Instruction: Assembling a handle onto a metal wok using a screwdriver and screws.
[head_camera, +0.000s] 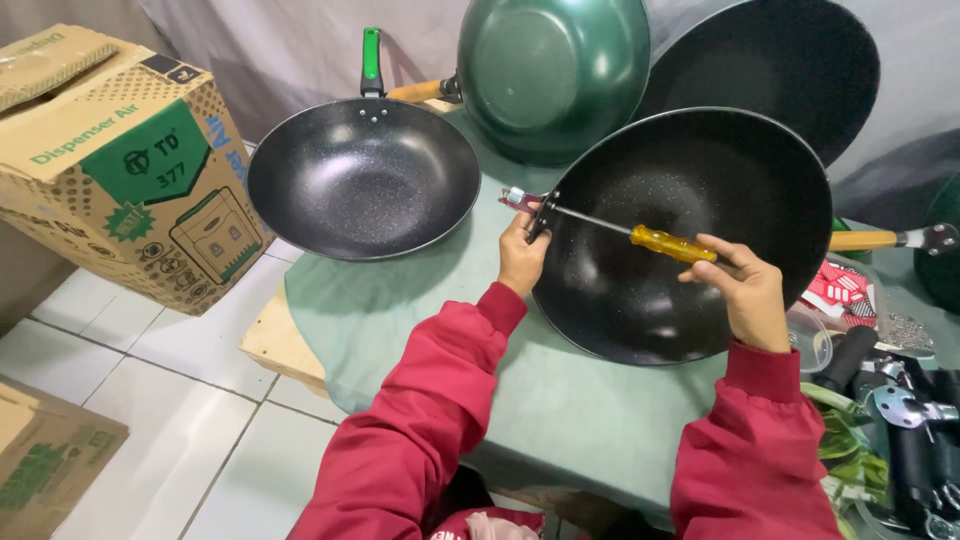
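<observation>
Both red-sleeved arms reach forward over the bench (560, 400), which is draped in a pale green cloth. The left hand (522, 255) grips the near-left rim of a black wok (690, 235) tilted up on edge near the middle of the bench, its fingers clamped around the rim and the small bracket there. The right hand (745, 290) holds a screwdriver (640, 238) by its yellow handle, fingers curled tight on it; the steel shaft runs level across the wok's open face to the bracket at the left hand.

A second black wok with a green handle (365, 185) lies open side up at the bench's far-left edge, with nothing in it. Behind, at the far edge, a green wok (555, 75) stands on edge showing its underside, and another black wok (780, 70) leans beside it.

At the right edge lie loose black handles and metal fittings (900, 410). A brown cardboard box with a green panel (125, 170) stands on the white tiled floor (150, 400) left of the bench; another box corner (50, 455) shows at the lower left.
</observation>
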